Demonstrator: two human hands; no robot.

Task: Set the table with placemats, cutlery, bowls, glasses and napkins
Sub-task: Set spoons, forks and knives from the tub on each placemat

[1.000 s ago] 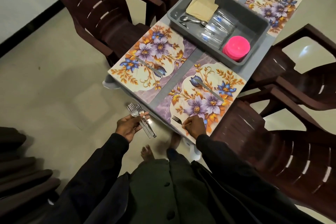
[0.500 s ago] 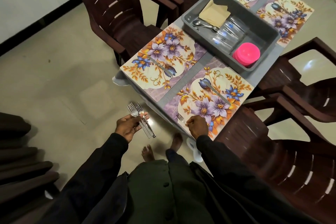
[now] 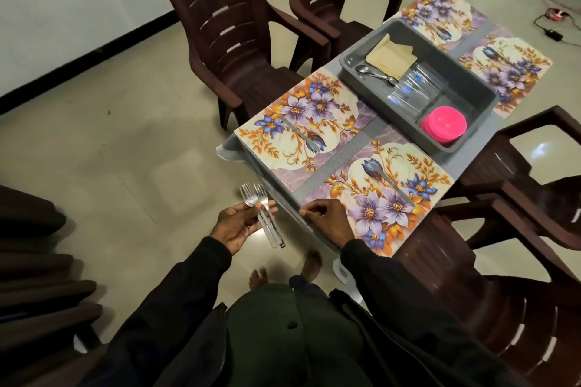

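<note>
My left hand [image 3: 240, 223] holds two or three forks [image 3: 262, 214] over the floor, left of the table corner. My right hand [image 3: 327, 220] rests with curled fingers on the near corner of the near right floral placemat [image 3: 418, 166]; the fork it held is hidden under it. A knife [image 3: 394, 187] lies on that mat. Another knife [image 3: 300, 135] lies on the near left placemat [image 3: 330, 104]. Two more placemats [image 3: 509, 69] lie at the far end. A grey tub [image 3: 471, 94] holds napkins [image 3: 391, 55], spoons [image 3: 374, 72], clear glasses [image 3: 412, 91] and stacked pink bowls [image 3: 443, 124].
Dark brown plastic chairs stand around the table: two on the left [image 3: 232, 50], two on the right [image 3: 534, 214]. Stacked chairs [image 3: 34, 276] sit at my lower left. A cable and plug [image 3: 553, 22] lie on the floor beyond the table.
The view has tilted up and back. The fork tines that showed left of my right hand are now hidden by it. My left hand has kept its forks in place.
</note>
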